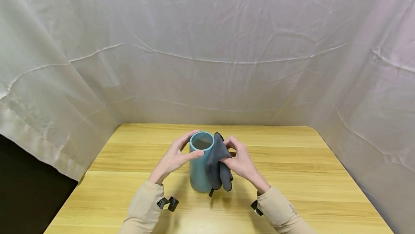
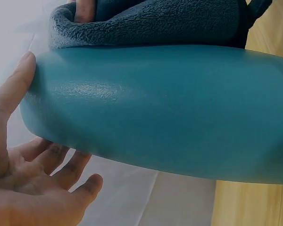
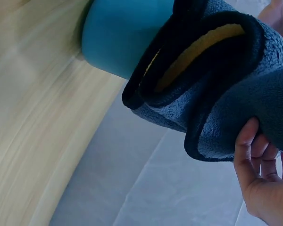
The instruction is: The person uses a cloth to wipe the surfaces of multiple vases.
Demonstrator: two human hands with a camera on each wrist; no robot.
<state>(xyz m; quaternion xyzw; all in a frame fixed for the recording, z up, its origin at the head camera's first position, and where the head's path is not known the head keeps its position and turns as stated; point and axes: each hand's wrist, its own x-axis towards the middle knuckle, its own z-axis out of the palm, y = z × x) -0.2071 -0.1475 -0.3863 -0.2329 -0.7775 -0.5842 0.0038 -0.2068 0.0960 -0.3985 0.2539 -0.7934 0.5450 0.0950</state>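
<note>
A teal-blue vase with an open round top stands upright on the wooden table. My left hand holds it near the rim, thumb on the near side and fingers round the far side; the left wrist view shows the thumb at the rim. Against the vase's right side hangs a folded dark grey cloth with black edging and a small loop. My right hand pinches this cloth between thumb and fingers. In the right wrist view, a yellowish patch shows inside the cloth's folds.
The light wooden table has rounded back corners. Pale grey curtains hang behind it and along both sides. A dark area lies beyond the table's left edge. Small black devices sit on both sleeved wrists.
</note>
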